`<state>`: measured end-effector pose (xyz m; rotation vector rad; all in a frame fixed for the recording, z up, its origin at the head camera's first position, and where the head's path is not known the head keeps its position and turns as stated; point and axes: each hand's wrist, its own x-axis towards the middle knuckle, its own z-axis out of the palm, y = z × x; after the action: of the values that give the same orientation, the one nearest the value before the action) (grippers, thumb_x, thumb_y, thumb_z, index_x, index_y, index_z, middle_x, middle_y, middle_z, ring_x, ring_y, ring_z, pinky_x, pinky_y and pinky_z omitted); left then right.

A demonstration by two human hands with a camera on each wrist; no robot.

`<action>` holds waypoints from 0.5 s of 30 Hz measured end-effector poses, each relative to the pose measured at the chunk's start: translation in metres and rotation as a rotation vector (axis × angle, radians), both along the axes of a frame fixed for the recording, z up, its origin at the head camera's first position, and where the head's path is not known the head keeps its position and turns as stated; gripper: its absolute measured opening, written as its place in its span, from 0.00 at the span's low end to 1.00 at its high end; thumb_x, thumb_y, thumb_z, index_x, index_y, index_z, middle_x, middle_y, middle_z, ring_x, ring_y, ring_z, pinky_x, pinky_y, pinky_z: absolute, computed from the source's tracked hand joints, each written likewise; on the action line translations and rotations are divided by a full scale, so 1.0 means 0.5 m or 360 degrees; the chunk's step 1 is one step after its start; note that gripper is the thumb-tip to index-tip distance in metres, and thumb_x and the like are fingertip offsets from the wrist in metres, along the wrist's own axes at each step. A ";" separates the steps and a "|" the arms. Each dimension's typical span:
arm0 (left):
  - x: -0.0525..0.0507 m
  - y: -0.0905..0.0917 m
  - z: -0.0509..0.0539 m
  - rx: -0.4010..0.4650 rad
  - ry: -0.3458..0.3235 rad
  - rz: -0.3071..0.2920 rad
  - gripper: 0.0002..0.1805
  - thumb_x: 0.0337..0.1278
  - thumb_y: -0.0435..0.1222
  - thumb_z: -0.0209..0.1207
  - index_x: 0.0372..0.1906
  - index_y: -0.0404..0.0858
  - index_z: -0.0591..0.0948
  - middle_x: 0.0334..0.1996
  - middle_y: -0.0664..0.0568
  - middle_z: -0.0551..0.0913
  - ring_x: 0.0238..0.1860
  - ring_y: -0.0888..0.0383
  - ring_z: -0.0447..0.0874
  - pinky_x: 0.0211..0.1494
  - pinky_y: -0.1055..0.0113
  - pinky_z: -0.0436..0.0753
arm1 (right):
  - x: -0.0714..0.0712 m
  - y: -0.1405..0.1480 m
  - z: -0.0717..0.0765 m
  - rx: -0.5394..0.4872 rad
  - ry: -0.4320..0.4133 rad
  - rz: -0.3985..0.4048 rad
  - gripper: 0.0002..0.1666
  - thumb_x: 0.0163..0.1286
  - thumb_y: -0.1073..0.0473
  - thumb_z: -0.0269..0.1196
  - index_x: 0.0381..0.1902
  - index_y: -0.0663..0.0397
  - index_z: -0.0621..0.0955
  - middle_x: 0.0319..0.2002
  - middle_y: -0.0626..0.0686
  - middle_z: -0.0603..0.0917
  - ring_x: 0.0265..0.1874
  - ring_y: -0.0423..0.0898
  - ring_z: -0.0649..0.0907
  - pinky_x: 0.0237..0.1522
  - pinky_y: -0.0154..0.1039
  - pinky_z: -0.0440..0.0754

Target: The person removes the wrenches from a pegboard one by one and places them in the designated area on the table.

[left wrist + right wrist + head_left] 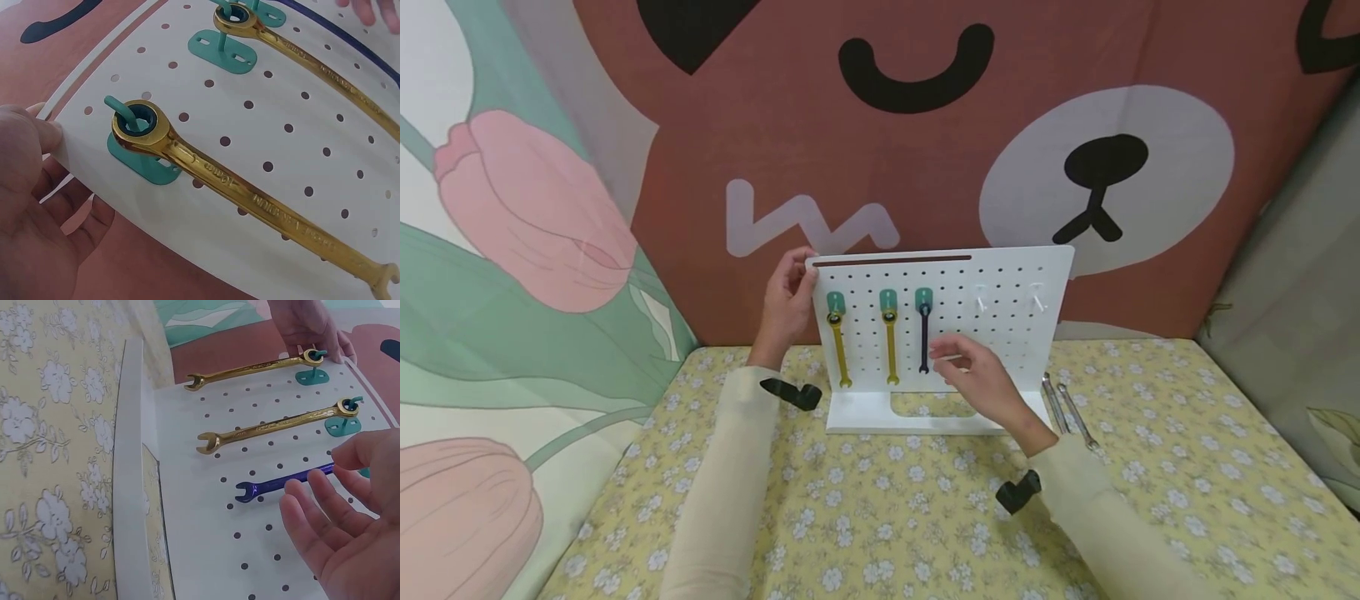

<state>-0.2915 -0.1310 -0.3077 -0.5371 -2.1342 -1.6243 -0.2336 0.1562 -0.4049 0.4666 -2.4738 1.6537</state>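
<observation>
A white pegboard (pixel 1000 350) stands upright, its upper left corner gripped by my left hand (pixel 785 310), thumb in front and fingers behind. Two gold wrenches (pixel 839 354) (pixel 891 350) hang by their ring ends from green hooks. To their right a dark blue wrench (pixel 924 342) hangs from a third green hook. My right hand (pixel 981 382) is just right of it, fingers loosely bent and parted. In the right wrist view its fingertips overlap the blue wrench (pixel 275 485); whether they touch it, I cannot tell.
Two clear hooks (pixel 981 300) (pixel 1038 298) without wrenches are on the board's right part. Two silver wrenches (pixel 1054 404) (pixel 1078 417) lie on the flowered tablecloth (pixel 880 517), right of the board's white base (pixel 857 412). A printed cloth (pixel 925 167) hangs behind.
</observation>
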 end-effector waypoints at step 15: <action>0.002 -0.004 0.000 -0.0004 0.0037 -0.0019 0.15 0.80 0.28 0.48 0.64 0.27 0.72 0.44 0.32 0.77 0.43 0.41 0.76 0.48 0.52 0.76 | -0.043 -0.015 -0.003 0.0008 -0.0068 -0.0133 0.16 0.77 0.58 0.63 0.60 0.51 0.79 0.53 0.52 0.84 0.51 0.50 0.84 0.48 0.45 0.84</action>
<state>-0.2906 -0.1328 -0.3077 -0.5676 -2.1206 -1.6143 -0.2549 0.1486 -0.4063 0.3272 -2.4914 1.6423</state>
